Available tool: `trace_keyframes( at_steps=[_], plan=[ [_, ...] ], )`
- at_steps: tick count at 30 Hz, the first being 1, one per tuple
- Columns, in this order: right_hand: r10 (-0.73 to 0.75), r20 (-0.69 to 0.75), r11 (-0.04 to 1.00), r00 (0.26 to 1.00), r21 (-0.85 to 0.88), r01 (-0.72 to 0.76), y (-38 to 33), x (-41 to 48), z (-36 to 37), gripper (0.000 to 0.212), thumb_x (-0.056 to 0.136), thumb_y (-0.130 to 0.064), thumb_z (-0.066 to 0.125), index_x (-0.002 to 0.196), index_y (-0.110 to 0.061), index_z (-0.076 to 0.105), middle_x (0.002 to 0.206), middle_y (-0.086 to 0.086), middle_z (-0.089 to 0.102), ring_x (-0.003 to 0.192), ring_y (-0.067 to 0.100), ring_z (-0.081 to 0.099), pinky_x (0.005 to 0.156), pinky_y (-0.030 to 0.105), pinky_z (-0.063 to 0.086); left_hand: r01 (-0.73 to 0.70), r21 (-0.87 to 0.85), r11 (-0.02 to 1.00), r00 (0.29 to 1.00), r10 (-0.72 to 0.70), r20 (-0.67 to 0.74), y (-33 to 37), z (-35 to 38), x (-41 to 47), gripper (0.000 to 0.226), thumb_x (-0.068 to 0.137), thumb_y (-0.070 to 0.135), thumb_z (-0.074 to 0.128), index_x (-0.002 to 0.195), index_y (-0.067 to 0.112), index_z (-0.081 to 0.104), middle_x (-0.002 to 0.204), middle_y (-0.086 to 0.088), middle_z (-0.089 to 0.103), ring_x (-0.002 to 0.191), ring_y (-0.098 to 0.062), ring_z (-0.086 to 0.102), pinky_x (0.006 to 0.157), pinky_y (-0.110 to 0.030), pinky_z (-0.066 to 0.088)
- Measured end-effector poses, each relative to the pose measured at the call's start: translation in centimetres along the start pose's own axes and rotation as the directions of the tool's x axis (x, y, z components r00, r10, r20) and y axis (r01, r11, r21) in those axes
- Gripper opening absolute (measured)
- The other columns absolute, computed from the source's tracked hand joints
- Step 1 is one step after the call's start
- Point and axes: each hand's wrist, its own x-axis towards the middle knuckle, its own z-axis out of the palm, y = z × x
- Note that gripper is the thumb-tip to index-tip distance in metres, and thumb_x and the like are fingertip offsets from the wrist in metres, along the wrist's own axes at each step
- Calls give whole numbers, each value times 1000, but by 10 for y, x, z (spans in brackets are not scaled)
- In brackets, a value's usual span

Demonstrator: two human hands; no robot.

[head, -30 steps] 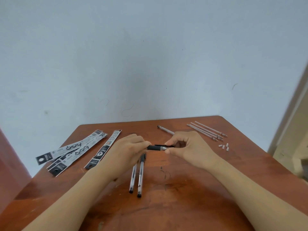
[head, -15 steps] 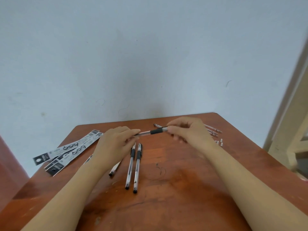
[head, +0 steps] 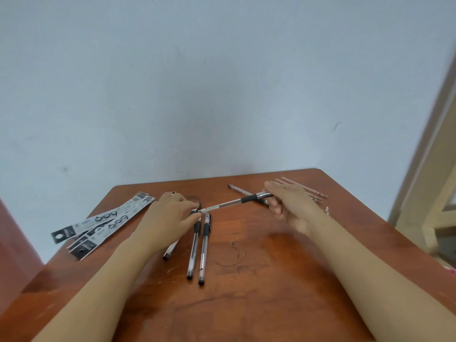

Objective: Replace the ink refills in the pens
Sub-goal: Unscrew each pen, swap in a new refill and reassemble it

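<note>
1. Head view, the hands. The left hand pinches the near end of a pen between thumb and curled fingertips. The right hand has its fingers curled round the far end, just past the black grip. The pen hangs between them, above the table.
2. Head view, the table.
   - Two pens lie side by side just below the left hand.
   - A third pen pokes out from under the left forearm.
   - A barrel lies behind the held pen.
   - Loose refills sit at the far right corner, with small white bits near them.
   - Packets lie at the left edge.
3. Progress, as I judge it. The work is midway, and the held pen is the one in hand. The two pens look assembled and may be finished. The barrel and the third pen probably remain. The loose refills could be spent ones.
4. Hard to tell.
   - The left fingertips cover the pen's end, so I cannot tell whether it is being opened or closed.
   - The right hand hides the tip and part of the refills.
   - I cannot make out ink levels, or whether the packets are emptied.
</note>
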Motion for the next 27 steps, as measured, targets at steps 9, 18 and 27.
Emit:
trace_keyframes(
  at_steps=[9,18,27],
  plan=[
    [-2,2,999,1000,-50,2,3,3,-5,35,93,-23,51,60,-9,50,32,-5,34,26,7,23,32,12,14,5,-95,995,999,-1,42,-1,2,0,33,93,28,41,124,22,53,123,-1,52,120,-19,37,103,-32,29],
    [32,73,891,997,-454,5,16,-5,22,21,91,-26,54,86,-7,62,49,0,57,35,7,43,36,16,32,-35,-100,994,988,49,144,10,7,-1,36,93,37,40,126,25,49,124,2,48,113,-12,38,93,-25,34],
    [-128,-41,888,991,-449,96,17,2,20,22,92,-16,52,112,-11,61,97,1,69,58,6,62,49,16,46,-43,-88,995,979,59,196,12,6,-1,38,93,38,41,128,24,47,124,0,48,114,-13,38,96,-29,37]
  ],
)
